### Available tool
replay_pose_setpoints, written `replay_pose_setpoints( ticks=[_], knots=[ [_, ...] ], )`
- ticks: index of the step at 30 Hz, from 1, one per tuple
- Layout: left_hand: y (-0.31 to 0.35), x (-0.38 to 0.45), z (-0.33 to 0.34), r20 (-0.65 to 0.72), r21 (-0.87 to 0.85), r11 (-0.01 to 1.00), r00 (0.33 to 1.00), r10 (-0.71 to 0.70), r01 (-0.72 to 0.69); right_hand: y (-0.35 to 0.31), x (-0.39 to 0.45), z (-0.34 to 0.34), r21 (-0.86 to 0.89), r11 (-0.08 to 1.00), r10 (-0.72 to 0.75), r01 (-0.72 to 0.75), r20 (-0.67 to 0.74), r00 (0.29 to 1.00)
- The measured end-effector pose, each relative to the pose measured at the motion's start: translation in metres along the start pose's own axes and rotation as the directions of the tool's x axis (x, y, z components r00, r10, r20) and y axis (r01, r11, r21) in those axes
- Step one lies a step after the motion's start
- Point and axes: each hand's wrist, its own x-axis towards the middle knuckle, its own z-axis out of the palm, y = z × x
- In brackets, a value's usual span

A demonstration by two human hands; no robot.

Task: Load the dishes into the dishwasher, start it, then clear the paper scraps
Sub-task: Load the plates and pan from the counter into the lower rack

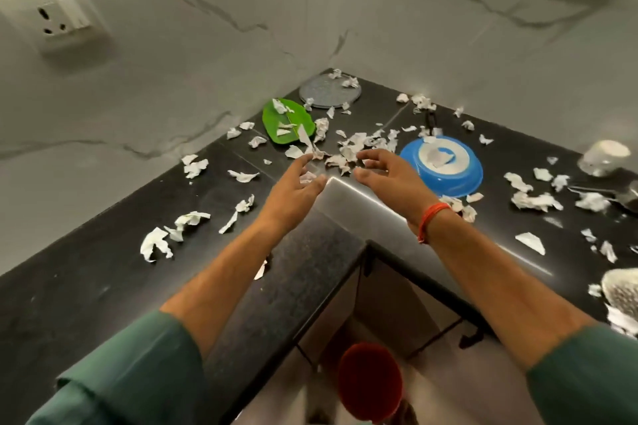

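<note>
Green sleeves (131,386) nearest me, my left hand (293,188) and right hand (386,176) spread, holding nothing, over torn white paper scraps (345,152) at the black stone counter's (103,272) inner corner, blue plastic bowl (445,166) just right.

Looking like a home kitchen: black stone counter (103,286) turning an inner corner, marble-veined wall (207,45) carrying switched sockets (62,19), a blue bowl (445,179), a green leaf-shaped plate (276,121) and a round metal lid (324,93) lying among paper scraps (157,243).
</note>
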Motion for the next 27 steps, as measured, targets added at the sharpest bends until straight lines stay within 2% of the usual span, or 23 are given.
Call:
replay_pose_setpoints(
  ticks=[10, 13, 16, 24, 27],
  knots=[
    [-0.028, 0.054, 0.007, 0.012, 0.021, 0.990, 0.990, -0.139, 0.139, 0.010, 0.051, -0.002, -0.057, 0.998, 0.010, -0.002, 0.133, 0.991],
    [-0.048, 0.095, -0.003, 0.036, -0.010, 0.979, 0.979, -0.202, 0.202, 0.008, 0.070, 0.007, -0.104, 0.994, 0.034, -0.022, 0.117, 0.993],
    [-0.066, 0.138, -0.019, 0.004, -0.101, 0.949, 0.954, -0.300, 0.299, 0.004, 0.089, 0.022, -0.151, 0.988, 0.053, -0.038, 0.096, 0.994],
    [-0.106, 0.242, -0.052, -0.079, -0.166, 0.923, 0.928, -0.364, 0.348, -0.009, 0.123, 0.062, -0.214, 0.977, 0.038, -0.022, 0.073, 0.997],
    [-0.115, 0.270, -0.053, -0.044, -0.230, 0.895, 0.915, -0.402, 0.382, -0.011, 0.130, 0.073, -0.210, 0.977, 0.039, -0.023, 0.071, 0.997]
  ],
)
